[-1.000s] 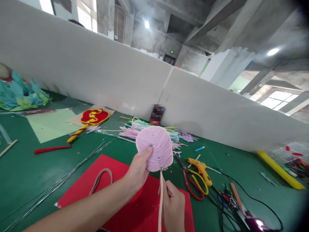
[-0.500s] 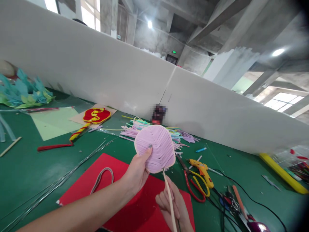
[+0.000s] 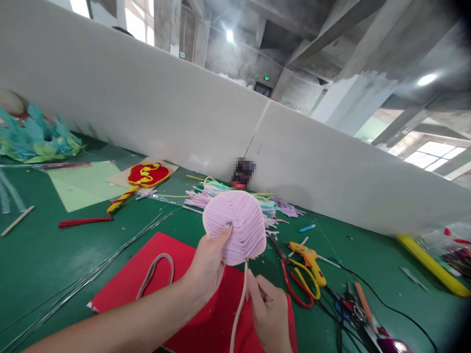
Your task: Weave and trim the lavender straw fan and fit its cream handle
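Note:
A round fan (image 3: 241, 223) covered in lilac pipe cleaner strips with a pale rim is held upright in front of me. My left hand (image 3: 209, 260) grips its lower left edge, thumb across the front. Below the rim, my right hand (image 3: 267, 304) pinches a cream pipe cleaner (image 3: 239, 309) near its top, where it meets a thin dark wire under the fan. The cream strand hangs down past the bottom of the view. Beneath both hands lies a red board (image 3: 154, 267) with a grey loop of cord (image 3: 156, 267) on it.
To the right lie scissors (image 3: 300, 279), a yellow glue gun (image 3: 309, 260) with its cable, and pliers (image 3: 351, 306). Lilac and mint pipe cleaners (image 3: 195, 198) are heaped behind the fan. Left are a red-and-yellow fan (image 3: 147, 175) and thin wires (image 3: 110, 262). A white partition (image 3: 184, 117) stands behind.
My right hand has turned and shifted its grip up close to the fan's base. The cream strand's lower end has swung left. The fan has moved slightly left in my left hand.

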`<state>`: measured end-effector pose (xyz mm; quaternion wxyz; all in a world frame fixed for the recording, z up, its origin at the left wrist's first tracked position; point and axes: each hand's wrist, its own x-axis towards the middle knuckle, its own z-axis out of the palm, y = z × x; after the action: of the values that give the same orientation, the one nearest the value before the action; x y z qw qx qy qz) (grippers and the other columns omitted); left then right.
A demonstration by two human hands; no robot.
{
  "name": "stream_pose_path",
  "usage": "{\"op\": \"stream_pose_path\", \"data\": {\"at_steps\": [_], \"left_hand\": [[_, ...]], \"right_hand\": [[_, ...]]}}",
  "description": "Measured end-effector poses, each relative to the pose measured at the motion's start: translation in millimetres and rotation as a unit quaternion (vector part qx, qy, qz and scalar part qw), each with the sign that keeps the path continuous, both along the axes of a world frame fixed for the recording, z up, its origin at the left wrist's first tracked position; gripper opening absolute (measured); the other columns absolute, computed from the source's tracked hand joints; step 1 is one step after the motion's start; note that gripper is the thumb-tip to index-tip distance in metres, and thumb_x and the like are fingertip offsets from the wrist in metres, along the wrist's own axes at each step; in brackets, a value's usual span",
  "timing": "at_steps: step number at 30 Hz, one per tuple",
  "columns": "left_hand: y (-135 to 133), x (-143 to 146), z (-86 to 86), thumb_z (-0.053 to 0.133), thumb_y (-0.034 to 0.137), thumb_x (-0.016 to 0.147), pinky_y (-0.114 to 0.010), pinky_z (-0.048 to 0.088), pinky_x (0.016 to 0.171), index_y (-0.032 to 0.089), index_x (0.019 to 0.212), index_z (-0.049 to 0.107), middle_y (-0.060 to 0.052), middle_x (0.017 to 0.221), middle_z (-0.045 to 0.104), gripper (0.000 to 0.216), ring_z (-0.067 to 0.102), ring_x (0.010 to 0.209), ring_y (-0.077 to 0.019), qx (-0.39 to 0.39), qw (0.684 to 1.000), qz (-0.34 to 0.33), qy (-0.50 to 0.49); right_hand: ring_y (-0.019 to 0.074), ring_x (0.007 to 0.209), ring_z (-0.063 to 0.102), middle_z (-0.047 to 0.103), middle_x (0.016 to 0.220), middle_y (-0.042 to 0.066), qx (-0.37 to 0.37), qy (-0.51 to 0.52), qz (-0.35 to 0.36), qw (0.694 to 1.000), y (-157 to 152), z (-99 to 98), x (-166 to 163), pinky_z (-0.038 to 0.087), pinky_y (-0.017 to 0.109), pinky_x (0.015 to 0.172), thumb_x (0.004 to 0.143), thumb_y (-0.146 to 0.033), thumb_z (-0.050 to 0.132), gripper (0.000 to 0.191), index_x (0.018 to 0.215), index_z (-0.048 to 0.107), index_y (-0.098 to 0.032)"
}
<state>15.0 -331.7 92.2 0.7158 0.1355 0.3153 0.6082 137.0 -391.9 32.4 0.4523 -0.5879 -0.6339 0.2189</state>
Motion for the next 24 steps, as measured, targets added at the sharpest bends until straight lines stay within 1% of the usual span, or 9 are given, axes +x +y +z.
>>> {"op": "stream_pose_path", "data": {"at_steps": [2,5,8,10,13,15,19,21,24], "left_hand": [[-2.0,-0.1,1.6,0.06,0.018,0.076,-0.033,0.052,0.082,0.012,0.107,0.059,-0.01,0.102,0.068,0.032,0.064,0.089,-0.021,0.002,1.0,0.006,0.003],[-3.5,-0.2,2.3,0.063,0.02,0.074,-0.033,0.051,0.081,0.01,0.106,0.06,-0.011,0.1,0.068,0.034,0.065,0.088,-0.0212,-0.003,0.999,0.025,0.025],[-3.4,-0.7,1.7,0.065,0.021,0.072,-0.032,0.051,0.081,0.01,0.104,0.06,-0.011,0.099,0.068,0.035,0.065,0.086,-0.0211,-0.002,0.998,0.039,0.043],[-3.1,-1.6,2.0,0.065,0.022,0.072,-0.032,0.051,0.08,0.009,0.104,0.06,-0.011,0.099,0.068,0.035,0.065,0.086,-0.0211,0.0,0.998,0.036,0.045],[-2.9,-3.2,4.8,0.062,0.019,0.074,-0.033,0.051,0.079,0.009,0.106,0.06,-0.012,0.1,0.068,0.034,0.065,0.086,-0.0214,-0.004,0.999,0.021,0.031],[-2.5,-4.0,7.1,0.06,0.017,0.075,-0.033,0.052,0.079,0.009,0.107,0.06,-0.012,0.1,0.068,0.033,0.065,0.086,-0.0214,-0.006,1.0,0.011,0.016],[-0.8,-3.5,7.6,0.058,0.015,0.077,-0.032,0.052,0.078,0.009,0.104,0.062,-0.011,0.096,0.069,0.028,0.066,0.084,-0.0209,-0.018,1.0,0.003,0.006],[0.1,-2.7,5.2,0.057,0.014,0.077,-0.032,0.052,0.077,0.009,0.103,0.062,-0.011,0.094,0.07,0.027,0.066,0.081,-0.0206,-0.019,1.0,0.002,0.008],[0.8,-1.8,0.3,0.058,0.015,0.077,-0.032,0.052,0.078,0.009,0.103,0.062,-0.011,0.093,0.07,0.027,0.066,0.081,-0.02,-0.006,1.0,0.003,0.008]], "right_hand": [[0.0057,0.041,0.026,0.024,0.046,-0.008,0.096,-0.12,-0.015,0.988,0.4,-0.4,1.0,0.021,0.021,0.041,0.086,-0.025,0.045,0.042,0.048,0.03,-0.019],[0.0077,0.043,0.033,0.034,0.046,-0.006,0.23,-0.238,-0.038,0.943,1.7,-0.4,-0.5,0.026,0.023,0.046,0.086,-0.018,0.047,0.036,0.05,0.04,-0.019],[0.0085,0.043,0.034,0.036,0.046,-0.005,0.264,-0.258,-0.043,0.928,1.2,0.3,-3.9,0.026,0.024,0.048,0.085,-0.016,0.049,0.034,0.051,0.041,-0.019],[0.0073,0.042,0.031,0.03,0.045,-0.006,0.215,-0.207,-0.042,0.954,0.0,0.9,-5.9,0.024,0.023,0.044,0.085,-0.019,0.048,0.038,0.049,0.036,-0.019],[0.0064,0.04,0.025,0.023,0.045,-0.007,0.075,-0.053,-0.02,0.996,-0.6,1.2,-8.3,0.02,0.022,0.04,0.086,-0.03,0.046,0.042,0.048,0.03,-0.02],[0.0067,0.041,0.024,0.023,0.045,-0.007,-0.014,0.08,0.002,0.997,0.8,0.6,-9.9,0.02,0.022,0.039,0.084,-0.04,0.046,0.045,0.048,0.028,-0.021],[0.0062,0.041,0.019,0.024,0.046,-0.009,-0.148,0.355,0.036,0.922,3.7,-3.0,-13.0,0.019,0.021,0.039,0.073,-0.054,0.055,0.047,0.05,0.029,-0.022],[0.0054,0.038,0.017,0.023,0.042,-0.01,-0.181,0.419,0.062,0.888,3.4,-5.3,-13.2,0.019,0.021,0.038,0.071,-0.054,0.057,0.047,0.051,0.029,-0.022],[0.0047,0.033,0.013,0.017,0.034,-0.013,-0.201,0.452,0.1,0.863,3.1,-7.1,-12.2,0.019,0.021,0.037,0.072,-0.053,0.057,0.048,0.049,0.028,-0.023]]}}
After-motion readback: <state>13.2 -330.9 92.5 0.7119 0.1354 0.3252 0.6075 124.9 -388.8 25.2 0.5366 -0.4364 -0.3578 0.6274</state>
